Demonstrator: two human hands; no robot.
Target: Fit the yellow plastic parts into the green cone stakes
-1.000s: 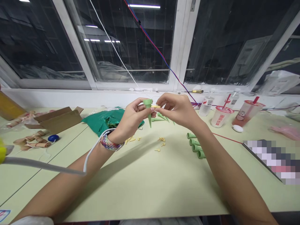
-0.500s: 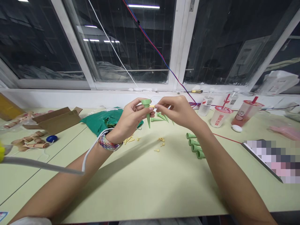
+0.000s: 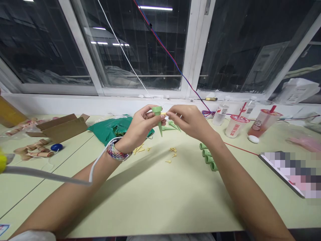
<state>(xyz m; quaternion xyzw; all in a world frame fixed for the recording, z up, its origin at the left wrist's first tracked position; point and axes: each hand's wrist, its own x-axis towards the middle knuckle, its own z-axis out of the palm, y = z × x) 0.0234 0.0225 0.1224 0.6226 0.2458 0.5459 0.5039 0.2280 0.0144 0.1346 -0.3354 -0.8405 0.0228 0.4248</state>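
My left hand (image 3: 142,126) grips a green plastic cone spike (image 3: 157,110), its wide collar up and its point down, above the table. At the spike's side my right hand (image 3: 188,117) pinches a small yellow piece (image 3: 163,114); the fingers partly hide where the two meet. Several more green spikes (image 3: 173,126) lie on the table behind my hands. Loose yellow pieces (image 3: 173,149) are scattered below them, with another yellow pile (image 3: 139,149) near my left wrist. A row of green spikes (image 3: 207,153) rests by my right forearm, which partly covers it.
A green plastic bag (image 3: 107,129), an opened cardboard box (image 3: 62,130) and wooden toys (image 3: 37,150) are on the left. Drink cups (image 3: 234,127), a water bottle (image 3: 220,113) and a tablet-like device (image 3: 283,174) stand or lie right. A grey cable (image 3: 50,175) crosses near my left forearm.
Both hands keep nearly the same pose with the spike and the yellow piece. The view has shifted very slightly.
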